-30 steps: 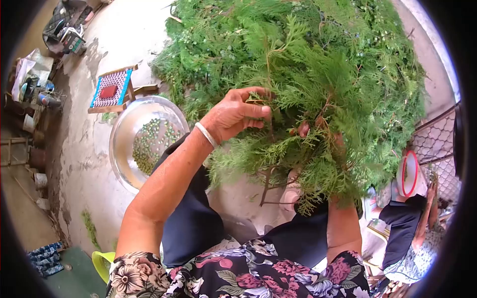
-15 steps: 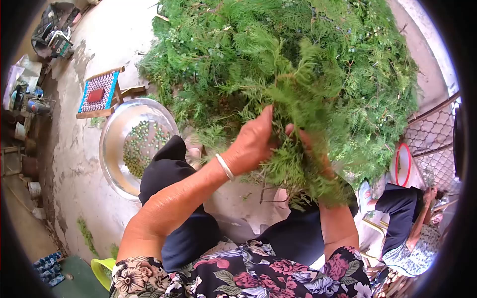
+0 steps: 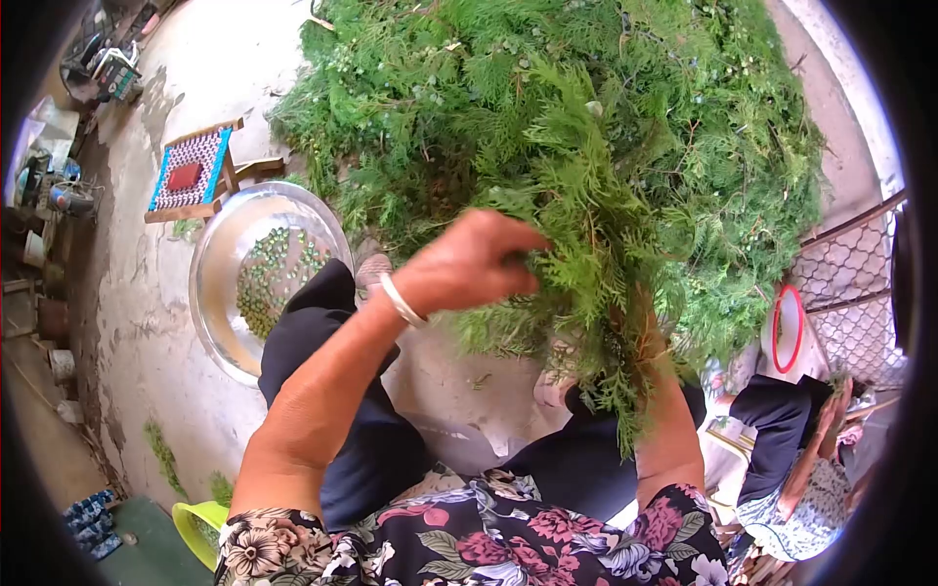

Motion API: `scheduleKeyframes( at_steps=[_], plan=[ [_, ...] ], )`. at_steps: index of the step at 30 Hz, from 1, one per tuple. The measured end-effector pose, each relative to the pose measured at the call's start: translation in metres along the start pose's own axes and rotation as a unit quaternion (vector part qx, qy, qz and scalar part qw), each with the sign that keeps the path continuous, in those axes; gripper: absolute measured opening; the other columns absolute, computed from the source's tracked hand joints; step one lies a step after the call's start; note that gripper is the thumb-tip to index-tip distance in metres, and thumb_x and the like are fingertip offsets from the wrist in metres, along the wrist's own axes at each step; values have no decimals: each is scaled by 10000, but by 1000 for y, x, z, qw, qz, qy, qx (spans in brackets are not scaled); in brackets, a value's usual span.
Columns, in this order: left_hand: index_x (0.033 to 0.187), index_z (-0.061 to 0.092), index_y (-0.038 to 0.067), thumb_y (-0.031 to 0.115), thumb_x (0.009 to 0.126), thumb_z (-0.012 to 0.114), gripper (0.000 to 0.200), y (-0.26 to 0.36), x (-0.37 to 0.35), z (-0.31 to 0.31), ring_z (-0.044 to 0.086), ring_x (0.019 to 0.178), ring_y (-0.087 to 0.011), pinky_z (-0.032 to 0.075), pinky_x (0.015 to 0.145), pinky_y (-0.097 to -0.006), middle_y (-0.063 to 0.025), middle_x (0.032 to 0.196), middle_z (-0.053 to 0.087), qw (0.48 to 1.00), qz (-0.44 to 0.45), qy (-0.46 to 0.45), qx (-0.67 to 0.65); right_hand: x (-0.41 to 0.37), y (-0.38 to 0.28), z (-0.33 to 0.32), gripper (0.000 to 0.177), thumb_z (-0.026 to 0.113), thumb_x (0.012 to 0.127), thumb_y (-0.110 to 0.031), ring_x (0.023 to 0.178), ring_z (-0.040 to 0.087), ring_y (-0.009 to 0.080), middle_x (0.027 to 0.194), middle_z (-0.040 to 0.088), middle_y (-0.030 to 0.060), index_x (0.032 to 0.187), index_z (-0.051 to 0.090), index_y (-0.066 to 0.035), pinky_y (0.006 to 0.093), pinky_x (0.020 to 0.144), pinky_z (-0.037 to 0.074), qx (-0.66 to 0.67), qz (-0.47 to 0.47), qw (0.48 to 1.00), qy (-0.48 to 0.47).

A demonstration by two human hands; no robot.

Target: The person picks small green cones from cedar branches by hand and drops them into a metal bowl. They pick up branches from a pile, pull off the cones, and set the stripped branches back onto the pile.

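A leafy evergreen branch (image 3: 596, 225), flat-sprayed like cypress or arborvitae, is held up in front of me. My right hand is hidden behind its foliage, with only my right forearm (image 3: 669, 420) showing below; the branch hangs from that hand. My left hand (image 3: 474, 256), a white bangle at its wrist, is at the branch's left edge. Its fingers are curled, and blur hides what is between them. Behind the branch lies a big heap of similar cut greenery (image 3: 430, 107) dotted with small pale berries. To my left, a wide metal basin (image 3: 210, 322) has small green berries on its bottom.
A woven-top stool (image 3: 200, 166) with a red block on it stands beyond the basin. At right, a seated person (image 3: 782, 439) is near a red-rimmed container (image 3: 777, 332) and a wire-mesh panel (image 3: 845, 283). A yellow-green tub (image 3: 195, 527) sits at lower left.
My left hand has drawn back left from the middle of the branch to its edge. The branch has steadied and hangs lower in front of my right forearm.
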State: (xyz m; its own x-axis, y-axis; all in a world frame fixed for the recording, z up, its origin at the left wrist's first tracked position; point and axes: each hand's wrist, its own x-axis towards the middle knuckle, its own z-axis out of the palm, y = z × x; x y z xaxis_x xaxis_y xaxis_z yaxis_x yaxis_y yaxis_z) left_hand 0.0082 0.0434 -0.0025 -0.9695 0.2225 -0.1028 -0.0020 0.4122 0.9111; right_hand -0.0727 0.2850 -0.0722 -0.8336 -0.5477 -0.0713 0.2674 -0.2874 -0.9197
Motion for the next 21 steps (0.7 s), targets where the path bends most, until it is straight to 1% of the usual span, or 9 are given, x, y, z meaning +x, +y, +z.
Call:
scheduleKeyframes(
  at_steps=[2, 6, 8, 9, 11, 12, 16, 19, 21],
  plan=[
    [1102, 589, -93, 65, 777, 697, 377, -16, -6, -12, 625, 765, -132, 515, 666, -262, -143, 912, 666, 979, 32, 179, -94, -10, -14, 5, 399, 459, 952, -387, 840, 624, 163, 987, 635, 69, 1049, 582, -20, 305, 763, 528, -36, -3, 999, 7],
    [1109, 607, -64, 94, 829, 658, 326, -21, -9, -38, 621, 797, -110, 494, 693, -226, -87, 904, 673, 909, -5, 390, -147, 14, -21, 33, 260, 498, 931, -250, 741, 620, 128, 885, 649, 46, 958, 609, -16, 263, 683, 522, -116, -98, 988, -6],
    [1051, 633, -55, 94, 848, 636, 252, -11, -14, -42, 599, 750, -84, 462, 636, -200, -72, 837, 673, 881, 12, 448, -154, 16, -14, 27, 157, 601, 845, -152, 714, 604, 155, 827, 634, 64, 928, 596, -18, 278, 635, 488, -370, -157, 915, 40],
    [1051, 633, -55, 94, 848, 636, 252, -10, -15, -43, 599, 750, -84, 462, 636, -200, -72, 837, 673, 881, 12, 447, -152, 16, -19, 25, 197, 653, 699, -43, 717, 580, 254, 791, 595, 106, 873, 564, -18, 343, 658, 455, -506, -246, 827, -6],
    [966, 660, -36, 100, 848, 642, 181, -10, -17, -42, 565, 683, -67, 436, 597, -188, -48, 776, 660, 844, 51, 505, -173, 16, -20, 19, 234, 655, 646, -26, 739, 559, 304, 789, 571, 126, 851, 542, -16, 374, 687, 438, -553, -287, 782, -19],
    [966, 660, -36, 100, 848, 642, 181, -7, -20, -41, 565, 683, -67, 436, 597, -188, -48, 776, 660, 845, 50, 504, -173, 16, -20, 18, 273, 657, 593, -8, 760, 537, 354, 787, 548, 146, 828, 519, -15, 406, 715, 422, -598, -327, 731, -32],
    [879, 676, -10, 122, 837, 666, 139, -17, -15, -29, 501, 565, -51, 408, 515, -199, -1, 666, 612, 905, 81, 412, -69, 17, -16, 16, 260, 641, 599, -20, 780, 524, 362, 811, 548, 155, 821, 507, -2, 431, 753, 413, -610, -377, 697, -8],
    [754, 605, -28, 128, 814, 689, 187, -11, -12, -19, 382, 546, -26, 301, 461, -225, 49, 586, 473, 946, -31, 321, 10, 15, -21, 20, 240, 628, 614, -25, 790, 527, 357, 816, 550, 157, 819, 507, 9, 433, 748, 413, -635, -385, 670, -5],
    [731, 587, -23, 123, 807, 692, 195, -13, -10, -16, 362, 546, -30, 287, 459, -233, 48, 577, 438, 951, -23, 307, 18, 16, -18, 15, 233, 622, 620, -27, 792, 527, 356, 817, 550, 157, 819, 509, 11, 430, 747, 413, -637, -385, 668, -10]
  ],
)
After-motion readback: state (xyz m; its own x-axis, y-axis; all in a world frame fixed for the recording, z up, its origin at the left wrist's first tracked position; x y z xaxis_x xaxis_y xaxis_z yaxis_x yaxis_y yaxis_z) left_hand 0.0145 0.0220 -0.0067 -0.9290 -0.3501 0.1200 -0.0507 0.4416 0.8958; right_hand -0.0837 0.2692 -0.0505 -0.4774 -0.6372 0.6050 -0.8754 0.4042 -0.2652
